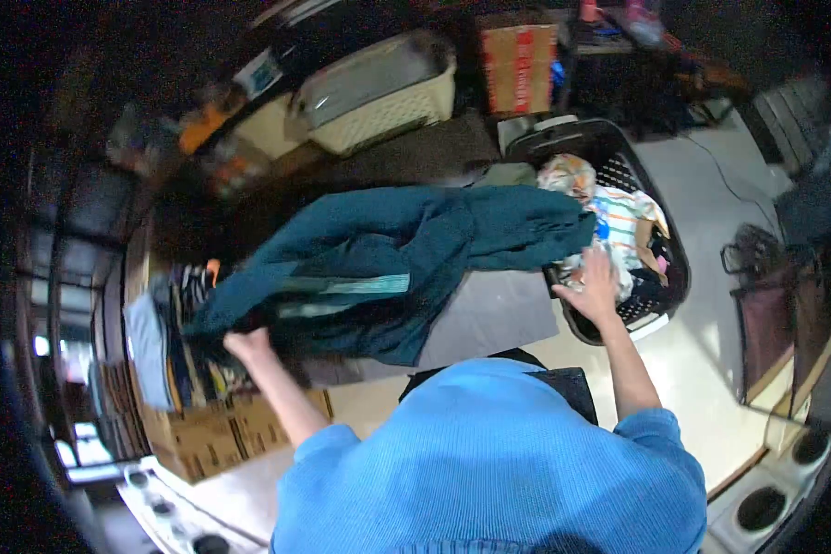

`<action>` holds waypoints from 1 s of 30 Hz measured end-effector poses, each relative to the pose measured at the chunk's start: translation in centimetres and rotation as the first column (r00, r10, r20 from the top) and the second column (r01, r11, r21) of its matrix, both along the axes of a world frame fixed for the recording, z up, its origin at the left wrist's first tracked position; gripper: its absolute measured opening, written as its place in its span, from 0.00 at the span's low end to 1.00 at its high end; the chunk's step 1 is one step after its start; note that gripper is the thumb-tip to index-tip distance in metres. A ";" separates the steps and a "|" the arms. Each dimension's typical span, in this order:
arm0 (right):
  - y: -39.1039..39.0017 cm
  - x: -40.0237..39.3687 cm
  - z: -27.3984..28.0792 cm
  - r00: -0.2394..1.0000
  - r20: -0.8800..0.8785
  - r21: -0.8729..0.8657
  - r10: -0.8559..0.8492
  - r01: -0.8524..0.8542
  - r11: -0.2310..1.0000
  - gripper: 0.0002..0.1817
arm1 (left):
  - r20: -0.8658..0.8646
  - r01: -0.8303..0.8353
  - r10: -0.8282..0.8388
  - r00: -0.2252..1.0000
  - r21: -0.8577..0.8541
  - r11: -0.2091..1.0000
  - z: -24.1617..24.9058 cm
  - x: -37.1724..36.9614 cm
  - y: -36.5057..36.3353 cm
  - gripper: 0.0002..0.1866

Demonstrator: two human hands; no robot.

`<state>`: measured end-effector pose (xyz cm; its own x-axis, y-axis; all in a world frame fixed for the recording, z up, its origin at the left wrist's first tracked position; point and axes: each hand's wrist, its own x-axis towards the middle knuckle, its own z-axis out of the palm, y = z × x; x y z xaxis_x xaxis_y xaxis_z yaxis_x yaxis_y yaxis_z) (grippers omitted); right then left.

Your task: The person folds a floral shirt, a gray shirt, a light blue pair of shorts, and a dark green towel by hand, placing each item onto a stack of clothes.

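A long dark teal garment (369,226) with pale stripes lies stretched across a low grey surface (503,309). My left hand (247,343) has its fingers closed on the garment's left end. The garment's right end reaches over the rim of a black laundry basket (681,268). My right hand (593,284) is over the basket's near left side, fingers spread, just below that end of the garment. Inside the basket are a white striped cloth (623,222) and a flower-patterned cloth (568,175).
At the left, a stack of clothes (157,351) sits by cardboard boxes (198,439). Behind the garment stand a cream basket (383,115) and a box with red tape (508,69). A dark bag (776,323) is at the right, and a cable (725,175) runs over the floor.
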<state>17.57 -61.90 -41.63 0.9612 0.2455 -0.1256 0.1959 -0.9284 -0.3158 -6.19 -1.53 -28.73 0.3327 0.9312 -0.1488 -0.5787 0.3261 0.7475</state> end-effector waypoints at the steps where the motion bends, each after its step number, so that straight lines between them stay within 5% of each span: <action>1: -1.0 0.4 -1.9 0.995 -0.092 0.182 -0.046 0.063 0.981 0.55 | -0.004 0.052 -0.053 0.999 -0.136 0.989 -7.3 -3.5 2.8 0.30; 2: -1.9 1.0 -4.6 0.978 -0.194 0.347 -0.079 0.143 0.927 0.58 | -0.287 -0.011 -0.065 0.956 -0.254 0.967 -10.0 -4.7 0.3 0.31; 4: -2.6 1.7 -9.1 0.980 -0.164 0.451 -0.113 0.177 0.875 0.55 | -0.679 0.005 -0.068 0.731 -0.095 0.995 -10.7 -2.4 -8.7 0.31; 5: -2.6 2.3 -11.3 0.979 -0.180 0.457 -0.099 0.172 0.872 0.48 | -0.831 0.193 -0.161 0.533 -0.066 0.979 -12.7 -1.7 -10.0 0.33; 6: -2.7 3.2 -12.8 0.977 -0.196 0.464 -0.083 0.167 0.870 0.42 | -0.867 0.381 0.033 0.497 0.253 0.889 -14.4 -0.6 -13.4 0.40; 7: -2.8 4.1 -13.4 0.983 -0.183 0.277 -0.025 0.076 0.958 0.31 | -0.870 0.537 0.106 0.482 0.389 0.749 -10.0 1.4 -18.3 0.48; 8: -2.8 5.1 -13.9 0.985 -0.172 0.077 0.030 -0.017 0.997 0.21 | -0.918 0.711 0.338 0.206 0.378 0.594 -12.6 0.6 -19.8 0.59; 9: -3.5 6.3 -14.7 0.987 -0.155 0.100 0.045 -0.029 0.995 0.14 | -0.949 0.855 0.307 -0.070 0.101 0.509 -10.8 1.2 -21.6 0.66; 10: -4.2 7.3 -15.3 0.989 -0.138 0.119 0.046 -0.029 0.992 0.07 | -0.924 0.920 0.382 -0.016 0.136 0.368 -11.6 0.8 -22.3 0.55; 11: -4.7 7.8 -14.8 0.995 -0.035 0.193 -0.092 0.097 0.976 0.06 | -0.927 0.920 0.375 0.029 0.171 0.352 -13.2 0.1 -21.7 0.45; 12: -3.4 7.4 -9.0 0.980 -0.117 0.195 -0.159 0.180 0.964 0.07 | -0.928 0.922 0.363 0.079 0.206 0.327 -15.0 -0.5 -21.0 0.35; 13: -3.3 8.3 -7.9 0.982 0.003 0.047 -0.190 0.190 0.981 0.08 | -0.929 0.900 0.320 0.187 0.293 0.323 -15.9 -1.3 -19.5 0.26; 14: -2.8 8.6 -6.9 0.957 0.091 0.163 -0.277 0.260 0.952 0.10 | -0.915 0.870 0.271 0.298 0.378 0.318 -16.3 -1.7 -17.6 0.16; 15: -2.2 9.5 -5.9 0.953 0.183 0.113 -0.241 0.223 0.968 0.12 | -0.844 0.767 0.240 0.480 0.537 0.352 -15.3 -1.8 -16.5 0.10; 16: -0.6 9.7 -4.8 0.924 0.295 0.246 -0.244 0.173 0.954 0.13 | -0.899 0.680 0.047 0.435 0.362 0.637 -12.1 -2.2 -16.0 0.07; 17: 0.2 10.7 -5.1 0.940 0.289 0.357 -0.180 0.068 0.931 0.14 | -0.874 0.599 0.105 0.474 0.408 0.689 -9.4 -2.7 -14.6 0.07; 18: 3.1 9.9 -2.2 0.979 0.050 0.418 -0.198 0.160 0.894 0.19 | -0.797 0.484 0.193 0.572 0.518 0.705 -8.9 -3.9 -12.2 0.06; 20: 7.7 7.5 0.5 0.994 -0.093 0.474 -0.066 0.102 0.874 0.32 | -0.726 0.268 0.322 0.608 0.569 0.777 -8.9 -7.2 -6.0 0.05; 22: 9.1 6.6 -3.8 0.973 0.169 0.274 0.154 -0.197 0.941 0.27 | -0.619 -0.004 0.508 0.599 0.632 0.775 -8.1 -10.9 -0.5 0.09; 23: 10.0 5.8 -3.4 0.978 0.180 0.254 0.105 -0.149 0.956 0.22 | -0.678 -0.058 0.567 0.468 0.617 0.785 -6.7 -12.6 1.1 0.11; 24: 11.3 5.1 -2.9 0.979 0.194 0.238 0.059 -0.105 0.966 0.17 | -0.581 -0.316 0.503 0.639 0.398 0.861 -4.4 -12.5 0.7 0.13; 27: 12.3 5.8 -2.0 0.969 0.233 0.198 -0.079 0.032 0.980 0.08 | -0.752 -0.220 0.527 0.397 0.480 0.849 -8.5 -19.0 6.8 0.13; 29: 12.0 7.3 -0.4 0.923 0.363 0.445 -0.129 -0.050 0.894 0.08 | -0.742 -0.098 0.629 0.231 0.626 0.774 -11.3 -20.4 7.6 0.16; 30: 12.6 7.8 1.6 0.888 0.434 0.503 -0.153 -0.097 0.859 0.08 | -0.706 -0.078 0.656 0.266 0.662 0.745 -10.9 -19.4 6.7 0.20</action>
